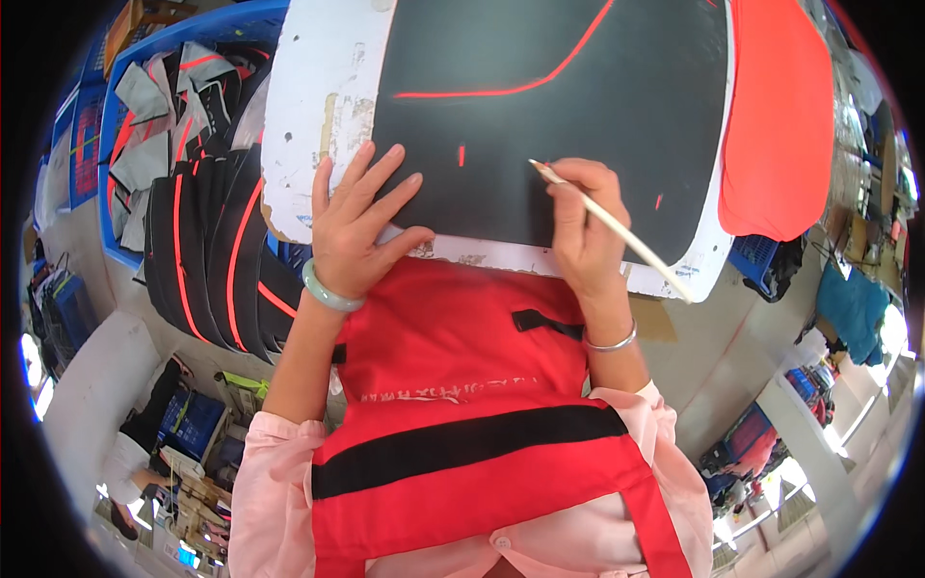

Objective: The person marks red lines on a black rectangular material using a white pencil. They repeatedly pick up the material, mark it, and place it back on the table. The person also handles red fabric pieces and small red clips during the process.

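A black fabric panel (540, 106) with a curved red stripe and small red marks lies on a white worn board (323, 87). My left hand (358, 222), with a pale green bangle on the wrist, rests flat with fingers spread on the panel's near left edge. My right hand (583, 226), with a thin silver bangle, grips a thin pale stick (617, 229). The stick's tip touches the black panel close to a small red mark. A red apron with black bands (453, 385) covers my front below the board.
A stack of black panels with red stripes (217, 250) hangs at the left of the board. A blue crate (116, 250) behind it holds grey and black cut pieces. Red-orange fabric (776, 116) lies at the right. Another person (130, 462) is at the lower left.
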Motion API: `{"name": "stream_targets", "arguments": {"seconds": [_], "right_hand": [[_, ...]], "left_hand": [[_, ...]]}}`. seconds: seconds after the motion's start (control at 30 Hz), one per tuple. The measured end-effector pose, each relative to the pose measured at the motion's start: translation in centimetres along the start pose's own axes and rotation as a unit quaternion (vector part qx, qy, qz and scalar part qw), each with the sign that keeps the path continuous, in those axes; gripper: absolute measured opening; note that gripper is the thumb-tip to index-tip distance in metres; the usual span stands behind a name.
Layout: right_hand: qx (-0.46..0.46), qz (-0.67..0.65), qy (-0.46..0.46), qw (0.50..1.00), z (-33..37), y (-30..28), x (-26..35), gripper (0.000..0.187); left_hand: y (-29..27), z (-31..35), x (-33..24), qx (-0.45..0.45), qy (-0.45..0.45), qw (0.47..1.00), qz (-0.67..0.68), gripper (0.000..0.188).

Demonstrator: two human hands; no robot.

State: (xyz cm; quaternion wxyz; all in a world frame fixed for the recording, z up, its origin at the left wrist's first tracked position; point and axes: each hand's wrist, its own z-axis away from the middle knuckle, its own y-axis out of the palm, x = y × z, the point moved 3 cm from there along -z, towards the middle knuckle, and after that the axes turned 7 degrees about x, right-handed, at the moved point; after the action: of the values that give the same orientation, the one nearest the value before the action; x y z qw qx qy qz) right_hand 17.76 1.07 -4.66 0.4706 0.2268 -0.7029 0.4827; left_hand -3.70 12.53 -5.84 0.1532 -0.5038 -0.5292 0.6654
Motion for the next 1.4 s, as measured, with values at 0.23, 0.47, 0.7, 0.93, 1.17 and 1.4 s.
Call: {"name": "stream_targets", "arguments": {"seconds": [0.23, 0.47, 0.7, 0.93, 1.17, 1.4], "right_hand": [[0.044, 0.089, -0.125, 0.987, -1.5, 4.5, 0.9, 0.01], [0.065, 0.14, -0.173, 0.973, -1.5, 4.9, 1.1, 0.017], [-0.053, 0.057, -0.023, 0.997, -2.7, -2.0, 0.0, 0.012], [-0.137, 0.397, 0.27, 0.866, -1.2, -15.4, -7.8, 0.037], [-0.202, 0.313, 0.235, 0.898, -0.8, -14.4, -8.9, 0.035], [-0.222, 0.29, 0.243, 0.899, -0.6, -14.3, -7.4, 0.032]], "left_hand": [[-0.1, 0.1, 0.1, -0.002, -0.004, 1.0, 0.007, 0.056], [0.0, 0.3, 0.2, -0.006, -0.012, 1.0, 0.019, 0.056], [-1.3, 0.0, 0.0, -0.01, -0.05, 0.995, 0.084, 0.054], [-2.1, -4.0, 1.8, -0.044, -0.121, 0.959, 0.251, 0.05], [-2.3, -5.6, 0.8, 0.003, -0.167, 0.935, 0.312, 0.049], [-3.2, -5.8, -1.3, 0.026, -0.129, 0.954, 0.27, 0.051]]}}
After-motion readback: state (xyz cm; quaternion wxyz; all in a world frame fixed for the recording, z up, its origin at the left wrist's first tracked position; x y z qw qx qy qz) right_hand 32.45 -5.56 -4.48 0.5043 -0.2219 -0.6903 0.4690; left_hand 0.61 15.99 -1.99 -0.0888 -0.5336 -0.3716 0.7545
